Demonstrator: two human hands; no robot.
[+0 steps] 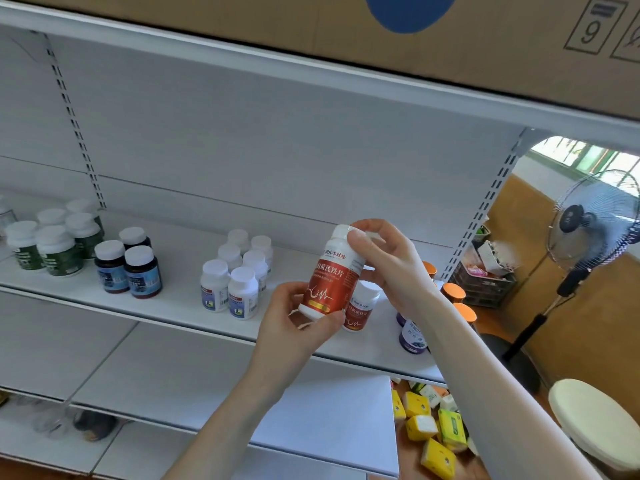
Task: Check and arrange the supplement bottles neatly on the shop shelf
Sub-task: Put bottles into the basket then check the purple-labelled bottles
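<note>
Gripping the red-label bottle [331, 277] at its base with the left hand [298, 320], with fingers and thumb curling round it. Clasping the white cap end with the right hand [391, 268], with fingers wrapping over the top. Holding it tilted, label facing the camera, in the air just in front of the middle shelf [166, 306], not standing on it. Reading this as checking one bottle, probably label or cap, not placing yet. Seeing a matching red bottle [362, 311] standing on the shelf right behind the held one, so likely aiming for a spot beside it. Going outward: noting purple-label bottles [412, 337] with orange caps to the right near the shelf end, partly hiding behind the right forearm, so not telling how tidy. Noting white bottles [239, 275] with blue labels to the left in a tight block, then dark bottles [130, 266] in a small cluster, then green-label bottles [52, 242] furthest left, all upright and grouped by kind. Judging most of the arranging as done, working on the red group now. Leaving to do: setting the held bottle down and lining it up, possibly checking the orange-cap row after. Skipping yellow packs [427, 427] low down past the shelf end, standing fan [588, 223], cardboard box [485, 43] up top.
</note>
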